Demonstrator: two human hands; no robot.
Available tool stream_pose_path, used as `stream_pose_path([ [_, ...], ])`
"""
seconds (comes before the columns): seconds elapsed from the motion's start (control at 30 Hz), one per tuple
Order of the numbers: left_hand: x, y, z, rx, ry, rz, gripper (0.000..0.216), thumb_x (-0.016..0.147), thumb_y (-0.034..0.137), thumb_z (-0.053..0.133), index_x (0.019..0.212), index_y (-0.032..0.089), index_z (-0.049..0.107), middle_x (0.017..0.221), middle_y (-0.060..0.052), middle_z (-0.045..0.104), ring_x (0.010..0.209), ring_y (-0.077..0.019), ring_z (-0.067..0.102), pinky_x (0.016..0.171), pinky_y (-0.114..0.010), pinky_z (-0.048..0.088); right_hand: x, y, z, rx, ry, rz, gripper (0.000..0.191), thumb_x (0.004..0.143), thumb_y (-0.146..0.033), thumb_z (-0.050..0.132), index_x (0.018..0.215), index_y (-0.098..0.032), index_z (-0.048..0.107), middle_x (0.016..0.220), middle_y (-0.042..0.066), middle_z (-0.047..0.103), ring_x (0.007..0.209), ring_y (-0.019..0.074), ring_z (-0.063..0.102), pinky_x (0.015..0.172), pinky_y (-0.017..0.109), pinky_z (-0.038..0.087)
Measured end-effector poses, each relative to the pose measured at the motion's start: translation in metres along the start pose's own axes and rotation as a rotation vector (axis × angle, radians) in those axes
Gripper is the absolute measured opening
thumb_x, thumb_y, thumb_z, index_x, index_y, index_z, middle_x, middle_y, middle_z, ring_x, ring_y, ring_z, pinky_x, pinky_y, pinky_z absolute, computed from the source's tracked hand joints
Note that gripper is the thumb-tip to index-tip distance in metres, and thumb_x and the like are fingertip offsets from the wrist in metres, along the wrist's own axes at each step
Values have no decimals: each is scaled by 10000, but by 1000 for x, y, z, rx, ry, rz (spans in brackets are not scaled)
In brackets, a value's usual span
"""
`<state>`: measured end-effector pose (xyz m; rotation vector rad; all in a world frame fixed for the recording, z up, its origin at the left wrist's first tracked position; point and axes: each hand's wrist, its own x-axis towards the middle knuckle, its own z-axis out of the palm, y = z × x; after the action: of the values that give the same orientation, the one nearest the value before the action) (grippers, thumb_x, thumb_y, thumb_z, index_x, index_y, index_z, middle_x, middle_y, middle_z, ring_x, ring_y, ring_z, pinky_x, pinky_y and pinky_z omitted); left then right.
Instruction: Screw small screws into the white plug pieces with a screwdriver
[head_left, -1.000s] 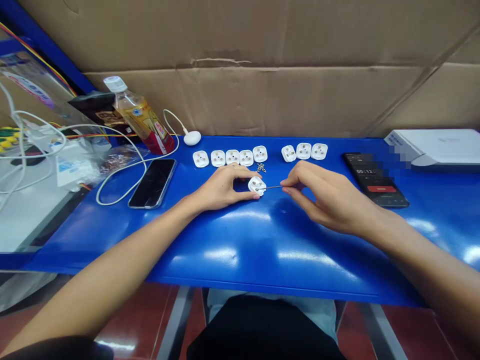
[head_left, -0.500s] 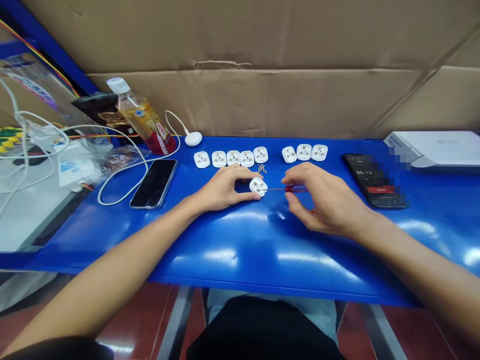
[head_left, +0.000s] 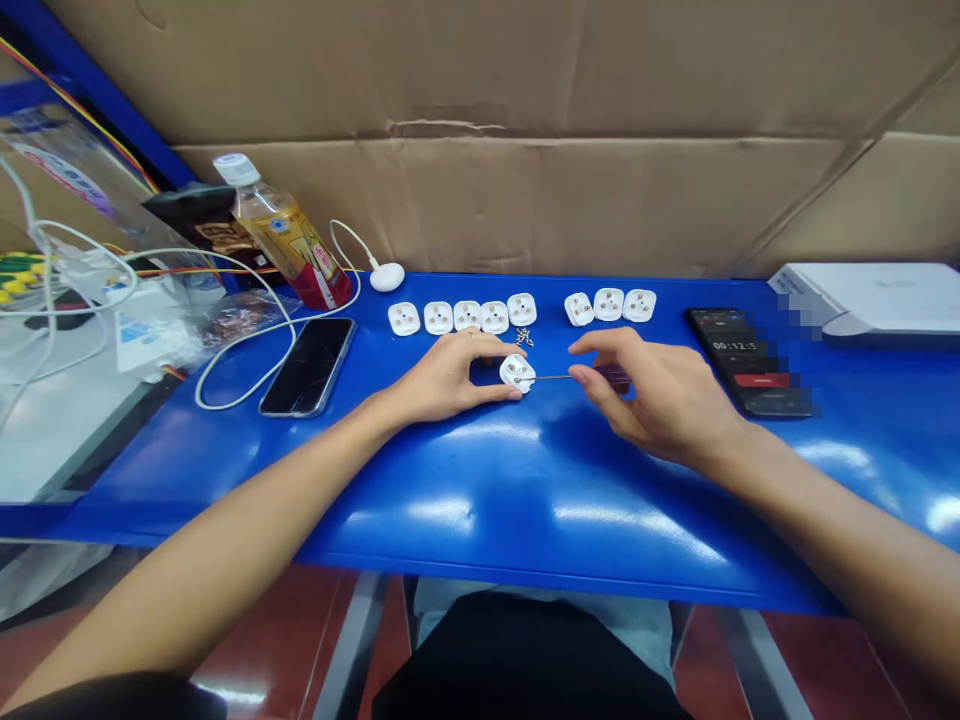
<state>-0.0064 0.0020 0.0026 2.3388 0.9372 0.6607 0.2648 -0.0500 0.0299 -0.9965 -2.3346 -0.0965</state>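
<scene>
My left hand (head_left: 448, 380) is closed, thumb and fingers pinching a small white plug (head_left: 517, 372) with metal contacts, low over the blue table (head_left: 480, 470). From the right, my right hand (head_left: 656, 390) grips a screwdriver (head_left: 551, 378); its thin shaft lies nearly level and its tip meets the plug's face. Fingers partly cover the handle. Just behind the held plug lies a little heap of small screws (head_left: 524, 338). Farther back, several similar white plugs (head_left: 467, 316) form a row, and a second group of 3 white plugs (head_left: 608, 304) stands to its right.
A phone (head_left: 309, 368) lies at left, near a drink bottle (head_left: 289, 240), white cable (head_left: 247, 385) and round white device (head_left: 387, 277). To the right are a phone showing a timer (head_left: 739, 360) and a white box (head_left: 885, 300). Cardboard (head_left: 480, 200) lines the back.
My right hand has shifted slightly to the right and its fingers have moved on the screwdriver handle. The plug and my left hand remain in place.
</scene>
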Motion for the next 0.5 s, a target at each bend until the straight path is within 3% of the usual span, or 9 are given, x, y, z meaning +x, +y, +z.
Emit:
stream_pose_path([
  [0.2,0,0,0,-16,-1,2,472,891,465,841,1290,222,774,1228,-90,798,1112,-276,733,1005,-395,531,0,1,0,128,22,-71,244,931,-158,596,1168,-214,580,1071,100,740,928,249,737,807,382,600],
  [0.37,0,-2,0,-19,8,18,472,891,476,838,1289,231,778,1228,-85,799,1108,-279,735,1006,-399,536,1,1,1,35,21,-7,197,1014,-282,624,1193,-204,596,934,57,765,760,211,746,667,321,568],
  [0.5,0,-2,0,-10,6,22,471,894,469,837,1297,234,772,1243,-81,796,1127,-275,731,1019,-396,528,1,1,1,70,35,-104,206,971,-157,579,1171,-201,601,1007,90,754,871,228,748,763,349,598],
])
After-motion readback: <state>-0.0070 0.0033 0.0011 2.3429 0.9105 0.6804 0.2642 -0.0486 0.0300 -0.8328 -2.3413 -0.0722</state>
